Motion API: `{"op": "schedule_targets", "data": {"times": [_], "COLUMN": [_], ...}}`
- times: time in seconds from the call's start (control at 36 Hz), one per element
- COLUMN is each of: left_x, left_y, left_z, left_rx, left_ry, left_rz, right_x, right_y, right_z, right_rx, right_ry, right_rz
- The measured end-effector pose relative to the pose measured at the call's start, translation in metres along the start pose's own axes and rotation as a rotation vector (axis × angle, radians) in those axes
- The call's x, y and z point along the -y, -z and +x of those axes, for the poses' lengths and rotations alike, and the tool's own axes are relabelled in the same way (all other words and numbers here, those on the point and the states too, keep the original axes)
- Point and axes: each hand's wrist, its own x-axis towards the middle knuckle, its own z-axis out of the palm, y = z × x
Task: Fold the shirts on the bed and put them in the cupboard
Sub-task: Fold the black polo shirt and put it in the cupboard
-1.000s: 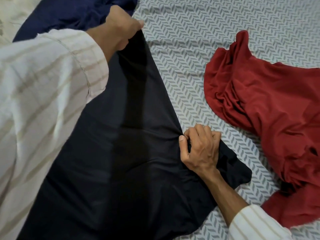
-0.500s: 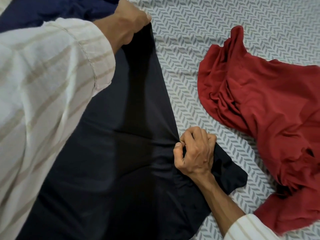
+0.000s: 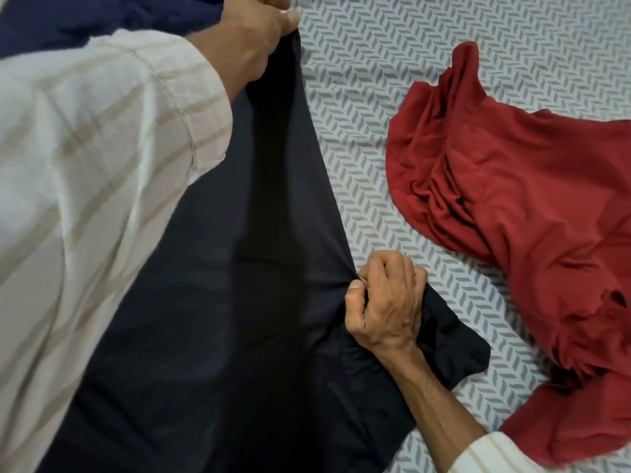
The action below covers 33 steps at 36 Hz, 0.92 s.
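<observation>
The black shirt (image 3: 211, 302) lies spread over the bed (image 3: 392, 73), and the person has it pinched at two places along one edge. The left hand (image 3: 256, 32) is curled tight around the far corner of that edge, knuckles up, with the cloth bunched under the fingers and the thumb pressed against it. The right hand (image 3: 386, 302) is fisted nearer the body, thumb and forefinger nipping a gather of the same fabric so that small creases fan out from the grip. Between the two hands the edge runs taut and straight. Just beyond the right hand, on its outer side, a loose flap of the black shirt, perhaps a sleeve, lies flat on the bedsheet. Further out on that same side, apart from the black cloth with a strip of patterned sheet between them, a red shirt (image 3: 512, 216) sits crumpled in a heap. Behind the left hand, at the far edge of view, a dark blue garment (image 3: 102, 18) is bunched up, touching or partly under the black one; I cannot tell which. Both forearms wear a cream striped sleeve (image 3: 102, 165), the left one large in the foreground.
</observation>
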Motion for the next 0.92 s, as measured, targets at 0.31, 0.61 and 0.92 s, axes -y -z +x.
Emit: {"op": "schedule_targets", "data": {"times": [0.31, 0.61, 0.92], "left_x": [0.011, 0.009, 0.043], "left_y": [-0.012, 0.014, 0.089], "left_z": [-0.001, -0.073, -0.349], "left_rx": [-0.14, 0.129, 0.426], "left_ry": [-0.134, -0.284, -0.322], "left_rz": [0.385, 0.759, 0.87], "right_x": [-0.002, -0.002, 0.007], "right_y": [-0.004, -0.005, 0.012], "right_z": [-0.002, -0.002, 0.003], "right_rx": [0.021, 0.05, 0.166], "right_ry": [-0.008, 0.003, -0.036], "right_rz": [-0.077, -0.147, -0.148]}}
